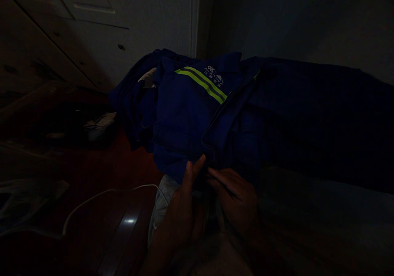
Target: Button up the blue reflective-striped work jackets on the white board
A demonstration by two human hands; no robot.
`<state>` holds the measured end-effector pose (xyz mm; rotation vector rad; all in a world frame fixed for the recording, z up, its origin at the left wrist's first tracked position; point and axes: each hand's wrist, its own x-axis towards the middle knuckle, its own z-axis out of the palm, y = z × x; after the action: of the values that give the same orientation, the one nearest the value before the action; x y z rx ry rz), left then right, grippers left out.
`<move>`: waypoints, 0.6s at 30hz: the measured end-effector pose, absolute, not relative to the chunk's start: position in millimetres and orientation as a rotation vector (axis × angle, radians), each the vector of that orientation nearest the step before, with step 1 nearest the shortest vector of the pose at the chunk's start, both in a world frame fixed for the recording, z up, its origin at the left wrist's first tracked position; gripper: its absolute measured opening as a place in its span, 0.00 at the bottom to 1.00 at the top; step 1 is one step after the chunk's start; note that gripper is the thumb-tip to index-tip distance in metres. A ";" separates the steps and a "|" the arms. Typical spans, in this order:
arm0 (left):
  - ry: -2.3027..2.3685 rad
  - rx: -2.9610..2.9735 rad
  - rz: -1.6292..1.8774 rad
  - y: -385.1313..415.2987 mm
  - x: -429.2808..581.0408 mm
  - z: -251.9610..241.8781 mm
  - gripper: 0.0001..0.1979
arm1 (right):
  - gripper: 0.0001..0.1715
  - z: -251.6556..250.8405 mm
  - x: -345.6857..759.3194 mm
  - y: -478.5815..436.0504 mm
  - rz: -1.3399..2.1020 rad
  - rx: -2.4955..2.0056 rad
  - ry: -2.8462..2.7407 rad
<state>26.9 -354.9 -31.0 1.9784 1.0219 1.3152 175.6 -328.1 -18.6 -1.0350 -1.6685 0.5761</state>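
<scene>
White cable (101, 194) left of left hand (181, 206); blue jacket (184, 116) heaped ahead

A blue work jacket (191, 116) with yellow-green stripes lies spread across the pale bed (338, 226).

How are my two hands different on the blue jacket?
The left hand stands upright, fingers pointing up against the jacket. The right hand lies flatter, fingers pointing sideways toward the left hand. The left hand is on the striped side of the zip, the right hand on the darker side. Both touch the jacket's bottom edge. Their grip is too dark to see.
</scene>
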 end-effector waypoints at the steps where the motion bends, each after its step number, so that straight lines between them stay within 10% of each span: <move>1: 1.017 1.971 1.322 -354.7 26.8 -31.8 0.42 | 0.21 -17.6 175.9 -328.2 0.563 -1.027 -1.693; 13: 1.397 1.709 1.368 -350.2 28.5 -40.9 0.39 | 0.21 -16.5 177.0 -325.7 0.604 -1.021 -1.696; 18: 1.721 1.466 1.571 -343.9 29.6 -51.9 0.20 | 0.21 -16.1 178.1 -320.7 0.636 -1.017 -1.663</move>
<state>29.6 -343.9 -51.9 1.4662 1.7213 1.5706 178.1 -320.7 -16.1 -1.0165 -1.6626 0.6361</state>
